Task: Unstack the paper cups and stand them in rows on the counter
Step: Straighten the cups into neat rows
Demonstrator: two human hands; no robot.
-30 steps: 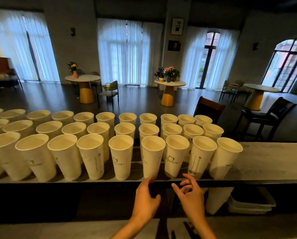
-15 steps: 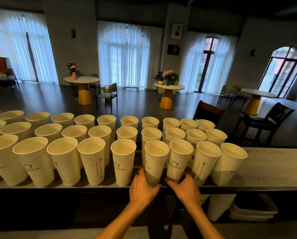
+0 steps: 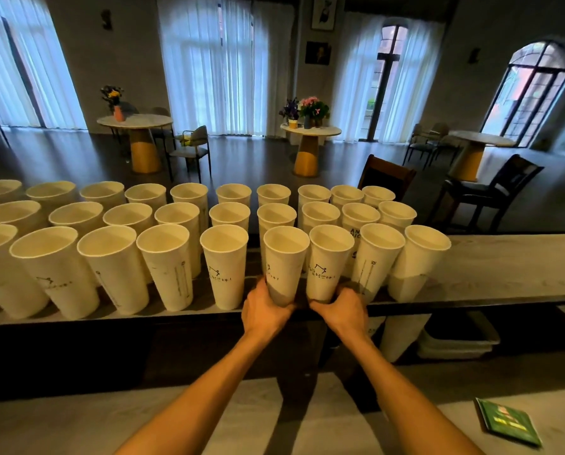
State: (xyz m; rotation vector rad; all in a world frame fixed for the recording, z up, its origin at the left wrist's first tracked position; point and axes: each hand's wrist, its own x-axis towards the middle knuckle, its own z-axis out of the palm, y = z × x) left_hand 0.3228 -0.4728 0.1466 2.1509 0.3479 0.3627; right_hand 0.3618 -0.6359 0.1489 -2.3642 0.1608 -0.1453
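Your left hand [image 3: 264,311] grips the base of one front-row cup [image 3: 285,262]; your right hand [image 3: 340,311] grips the base of the cup beside it [image 3: 328,261], fingers curled round each. Both cups stand upright on the counter [image 3: 504,267], rims nearly touching. The paper cups [image 3: 163,224] sit in three rows there, mouths up, all visibly empty inside. A green booklet [image 3: 507,425] lies on the nearer surface at lower right.
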